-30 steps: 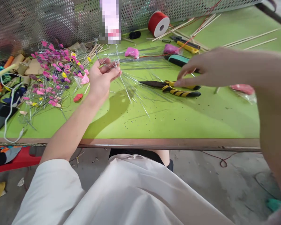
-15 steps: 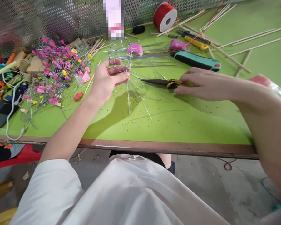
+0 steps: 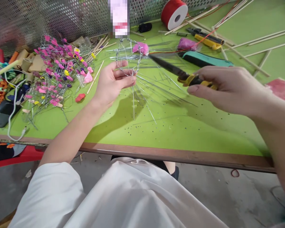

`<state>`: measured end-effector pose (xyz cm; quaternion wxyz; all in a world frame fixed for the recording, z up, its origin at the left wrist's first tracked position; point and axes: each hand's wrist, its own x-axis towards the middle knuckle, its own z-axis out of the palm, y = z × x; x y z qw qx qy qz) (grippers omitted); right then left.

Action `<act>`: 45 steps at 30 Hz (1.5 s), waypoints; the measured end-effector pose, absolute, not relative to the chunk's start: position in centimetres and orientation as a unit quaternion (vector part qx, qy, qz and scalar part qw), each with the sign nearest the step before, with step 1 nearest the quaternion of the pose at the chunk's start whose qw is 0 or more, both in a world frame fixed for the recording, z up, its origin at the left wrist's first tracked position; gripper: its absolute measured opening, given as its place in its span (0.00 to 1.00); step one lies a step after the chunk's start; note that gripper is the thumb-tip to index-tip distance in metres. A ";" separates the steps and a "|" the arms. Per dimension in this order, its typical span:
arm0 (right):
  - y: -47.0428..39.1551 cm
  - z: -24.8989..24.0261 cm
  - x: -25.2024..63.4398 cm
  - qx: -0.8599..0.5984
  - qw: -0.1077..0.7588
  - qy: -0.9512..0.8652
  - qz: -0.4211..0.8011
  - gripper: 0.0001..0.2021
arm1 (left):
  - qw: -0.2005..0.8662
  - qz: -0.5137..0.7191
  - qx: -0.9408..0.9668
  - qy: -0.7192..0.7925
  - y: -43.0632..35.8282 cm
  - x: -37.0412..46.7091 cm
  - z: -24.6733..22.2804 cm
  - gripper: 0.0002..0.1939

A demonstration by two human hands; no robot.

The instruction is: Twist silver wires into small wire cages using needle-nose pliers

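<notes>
My left hand [image 3: 112, 82] pinches a wire frame [image 3: 118, 57], a ring of twisted silvery wire with loose ends sticking out below and to the right. In my right hand [image 3: 220, 87] are long-nose pliers [image 3: 167, 66] with yellow and black handles. Their dark jaws point up and left, apart from my left hand, with the tip near a pink lump [image 3: 142, 48] beyond. Several loose straight wires [image 3: 166, 85] lie on the green table under the pliers.
At the left lies a heap of wire stems with pink clay pieces [image 3: 55, 72]. Farther back are a red ribbon spool [image 3: 169, 15], a teal-handled tool [image 3: 205, 59], yellow cutters [image 3: 209, 39] and wooden sticks [image 3: 258, 68]. A perforated metal panel [image 3: 90, 19] stands behind; the table's brown edge [image 3: 156, 152] is in front.
The pliers have risen and tilted, their tip now pointing up and left rather than level. My right hand has shifted to the right. My left hand still holds the wire frame.
</notes>
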<state>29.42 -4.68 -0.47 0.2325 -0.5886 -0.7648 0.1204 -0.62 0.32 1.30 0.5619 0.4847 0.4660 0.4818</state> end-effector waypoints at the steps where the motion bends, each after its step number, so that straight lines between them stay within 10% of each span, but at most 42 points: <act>1: -4.8 -0.4 29.2 -0.562 0.242 -0.781 0.124 0.28 | 0.564 0.482 0.483 0.465 0.2 -0.5 1.4 0.22; 8: -5.0 -0.8 29.4 -0.509 0.215 -0.826 0.110 0.13 | 0.528 0.483 0.506 0.481 -0.6 -0.2 1.9 0.25; 45: -7.9 0.3 27.7 -0.505 0.211 -0.826 -0.137 0.18 | 0.429 0.472 0.603 0.480 -1.7 0.0 2.3 0.22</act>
